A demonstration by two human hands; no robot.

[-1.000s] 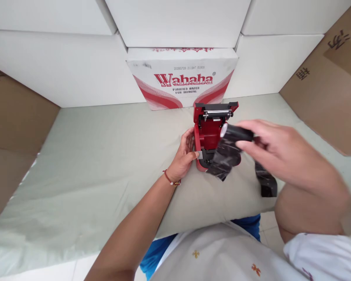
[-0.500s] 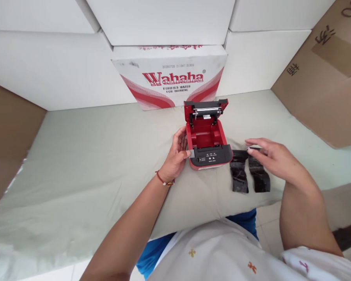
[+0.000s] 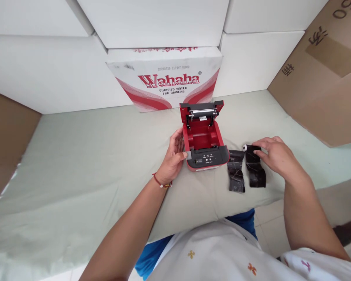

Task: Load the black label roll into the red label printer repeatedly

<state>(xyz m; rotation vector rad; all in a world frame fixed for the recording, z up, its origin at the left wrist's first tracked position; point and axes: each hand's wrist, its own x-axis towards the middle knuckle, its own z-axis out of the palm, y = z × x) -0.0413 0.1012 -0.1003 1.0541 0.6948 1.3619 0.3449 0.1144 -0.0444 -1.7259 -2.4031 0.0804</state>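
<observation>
A small red and black label printer (image 3: 206,136) stands on the cloth with its lid raised, its red paper bay showing no roll. My left hand (image 3: 175,158) grips the printer's left side, thumb on the grey tab at its front corner. To the right, my right hand (image 3: 270,152) pinches the rolled end of a black ribbon roll (image 3: 256,171); a white core end shows at its left. The ribbon's loose tail lies wavy on the cloth. Between it and the printer is a second black ribbon strip (image 3: 236,171), which neither hand touches.
A Wahaha water carton (image 3: 169,84) stands right behind the printer, with white boxes (image 3: 248,62) stacked around it. Brown cardboard boxes (image 3: 318,105) flank the right and left. Pale green cloth (image 3: 105,156) covers the surface, whose front edge meets my lap.
My right hand has shifted from hovering over the ribbons to pinching the right one's roll, whose white core end now shows. The left hand keeps its hold on the printer.
</observation>
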